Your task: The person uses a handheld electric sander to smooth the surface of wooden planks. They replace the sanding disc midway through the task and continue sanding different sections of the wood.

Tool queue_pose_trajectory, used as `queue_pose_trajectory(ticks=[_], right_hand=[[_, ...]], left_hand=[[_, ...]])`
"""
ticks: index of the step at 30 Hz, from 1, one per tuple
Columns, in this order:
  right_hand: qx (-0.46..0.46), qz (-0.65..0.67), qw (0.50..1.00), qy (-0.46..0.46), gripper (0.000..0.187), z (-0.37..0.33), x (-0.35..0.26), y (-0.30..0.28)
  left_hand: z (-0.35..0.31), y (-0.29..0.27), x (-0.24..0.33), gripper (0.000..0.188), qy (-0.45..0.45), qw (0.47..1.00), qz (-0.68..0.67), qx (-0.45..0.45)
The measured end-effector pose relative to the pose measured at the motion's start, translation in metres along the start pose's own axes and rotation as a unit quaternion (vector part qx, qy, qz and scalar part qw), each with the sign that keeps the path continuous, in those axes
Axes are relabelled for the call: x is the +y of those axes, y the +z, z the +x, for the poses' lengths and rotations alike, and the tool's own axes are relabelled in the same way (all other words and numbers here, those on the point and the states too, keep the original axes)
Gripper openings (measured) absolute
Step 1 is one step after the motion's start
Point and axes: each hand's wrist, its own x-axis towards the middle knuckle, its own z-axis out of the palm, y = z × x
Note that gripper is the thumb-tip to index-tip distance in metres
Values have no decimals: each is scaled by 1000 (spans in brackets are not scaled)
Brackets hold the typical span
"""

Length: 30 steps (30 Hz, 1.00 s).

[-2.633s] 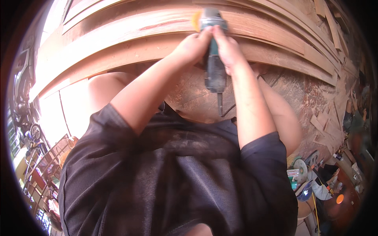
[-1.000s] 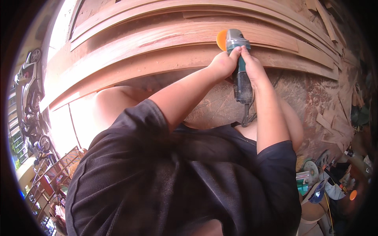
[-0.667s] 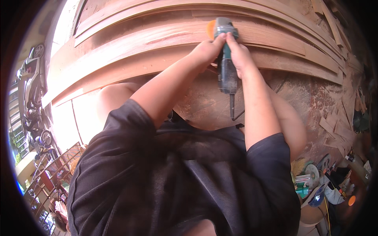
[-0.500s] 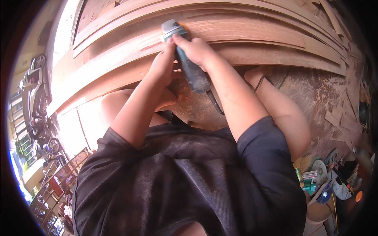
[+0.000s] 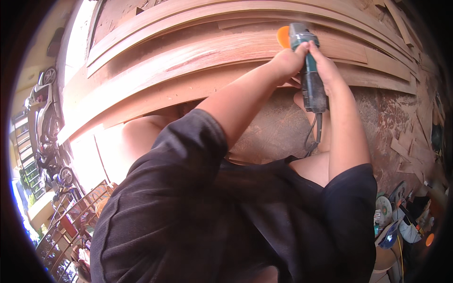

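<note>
Toward the upper right of the frame, a power tool (image 5: pixel 313 87) with a grey head and a teal and black body was held by both hands. By the left hand (image 5: pixel 288 62), the narrow part behind the head was gripped from the left, and some fingertips were seen curled beneath the body. By the right hand (image 5: pixel 326 67), the same part was clasped from the right, with the fingers largely hidden. Both hands were closed around the tool, and their thumbs were brought together on its upper side. An orange disc (image 5: pixel 283 37) was carried at the left side of the head, over a long reddish board (image 5: pixel 207 52); whether the wood was touched by it could not be told. A black cord (image 5: pixel 319 128) was let down from the rear of the tool, toward the frame's middle right.

Another board (image 5: pixel 179 89) was set along the near side of the first, and long strips (image 5: pixel 188 15) were laid across the top of the frame. At the right edge, wood scraps (image 5: pixel 415 148) were strewn on the floor (image 5: pixel 264 125). Any markings on the tool's casing were too small to be read.
</note>
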Motion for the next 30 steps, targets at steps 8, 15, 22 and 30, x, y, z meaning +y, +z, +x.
queue_pose_trajectory(ticks=[8,15,22,30], right_hand=[[14,138,990,17,66,-2,15,42],[-125,-82,988,-34,73,1,23,197],[-185,-211,959,-28,85,10,15,238],[-33,-18,999,-5,66,-3,-1,84]], left_hand=[[-18,-35,6,84,-1,998,63,6],[-109,-147,-55,81,42,970,-63,230],[-139,-162,-67,83,50,930,-118,344],[-36,-56,-22,78,26,992,-34,117]])
